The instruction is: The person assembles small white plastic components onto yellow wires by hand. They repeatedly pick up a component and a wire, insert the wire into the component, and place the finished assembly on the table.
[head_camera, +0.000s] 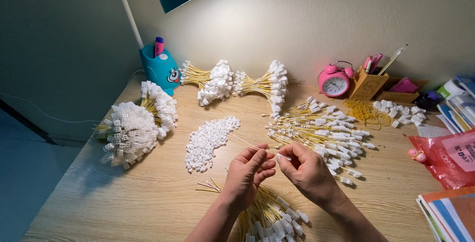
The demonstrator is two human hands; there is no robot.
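You are holding both hands close together over the middle of the wooden worktop [148, 197]. Your left hand [247, 173] is pinching a thin yellow wire [247, 144] between thumb and fingertips, its grip narrow and closed on the strand, which is running up and to the left from your fingers. Your right hand [307, 170] is pinching a small white connector [284, 157] at the wire's near end, its grip likewise closed tight on that piece. The two hands are almost touching at the fingertips.

Just beyond your left hand a loose heap of small white plastic housings [210, 140] is lying on the worktop. Beyond your right hand a spread pile of yellow wires with white ends [321, 131] is fanning out. Beneath your wrists another bunch of finished yellow wires [269, 217] is lying near the front edge. Far to the left a big round bundle [131, 133] is resting, and two tied bundles [237, 84] are sitting near the wall. A pink alarm clock [335, 81] and a teal pen holder [161, 69] are standing at the back, well apart from each other.
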